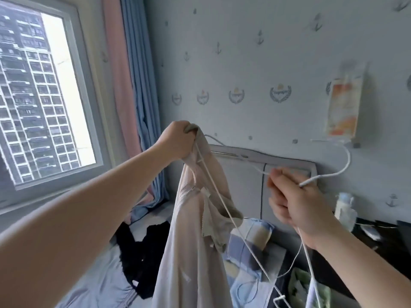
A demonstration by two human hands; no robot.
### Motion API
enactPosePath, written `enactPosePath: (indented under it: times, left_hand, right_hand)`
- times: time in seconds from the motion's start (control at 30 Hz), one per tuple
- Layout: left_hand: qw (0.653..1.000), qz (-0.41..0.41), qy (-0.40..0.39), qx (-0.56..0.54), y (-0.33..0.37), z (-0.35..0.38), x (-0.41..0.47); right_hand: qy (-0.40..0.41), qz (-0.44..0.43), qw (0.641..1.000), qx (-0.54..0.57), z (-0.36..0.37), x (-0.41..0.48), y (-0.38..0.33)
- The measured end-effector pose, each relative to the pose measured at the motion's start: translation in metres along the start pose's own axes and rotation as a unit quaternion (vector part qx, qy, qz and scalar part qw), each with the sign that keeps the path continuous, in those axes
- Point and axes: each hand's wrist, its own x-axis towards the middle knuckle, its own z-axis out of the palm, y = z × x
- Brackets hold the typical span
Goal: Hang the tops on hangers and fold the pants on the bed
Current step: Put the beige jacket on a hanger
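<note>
- Left hand (178,141): raised at frame centre, fingers curled tight around a bunched upper edge of the top (191,252).
- The top is pale pink with an open zip. It hangs free above the bed (100,285). Its long axis runs 12 to 6 o'clock, gripped end up, and the lower part leaves the frame at 6 o'clock.
- Right hand (295,203): at 3 o'clock from the top, apart from the fabric, fingers closed in a fist around the white wire hanger (310,182).
- Hanger hook: curves out from the fist towards 2 o'clock.
- Hanger long bar: starts at the left hand and runs diagonally to 5 o'clock, crossing in front of the top's collar. I cannot tell whether the left fingers also pinch the wire.
- Black garment (142,252): crumpled on the bed at 7 o'clock from the top.
- Checked pillow (251,236): against the headboard (244,174), behind the top.
- Bottle (343,210): upright on the dark bedside surface at 3 o'clock.
</note>
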Motion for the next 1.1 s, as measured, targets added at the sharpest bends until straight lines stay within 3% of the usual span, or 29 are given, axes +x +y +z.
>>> enactPosePath:
  times: [0.27,0.47,0.63,0.8,0.93,1.03,1.1]
  left_hand:
    - [0.995,-0.096,-0.013,0.002,-0.125,0.048,-0.074]
    - [0.980,-0.186,-0.062,0.017,-0.172,0.073,-0.138]
    - [0.974,-0.200,-0.107,-0.011,-0.171,0.078,-0.178]
    - [0.967,-0.215,-0.118,-0.076,-0.142,0.073,-0.198]
    - [0.963,-0.177,-0.142,-0.148,-0.112,0.070,-0.210]
    - [0.946,-0.164,-0.194,-0.199,-0.097,0.073,-0.221]
    - [0.941,-0.150,-0.237,-0.191,-0.093,0.075,-0.229]
  right_hand:
    - [-0.069,0.143,0.987,0.009,0.029,-0.053,0.096]
    - [-0.129,0.177,0.975,-0.038,0.034,-0.098,0.150]
    - [-0.151,0.107,0.961,-0.204,0.038,-0.112,0.165]
    - [-0.166,0.083,0.944,-0.274,0.046,-0.113,0.171]
    - [-0.129,0.119,0.949,-0.260,0.062,-0.121,0.188]
    - [-0.142,0.182,0.929,-0.289,0.075,-0.126,0.208]
    - [-0.112,0.156,0.954,-0.232,0.079,-0.129,0.211]
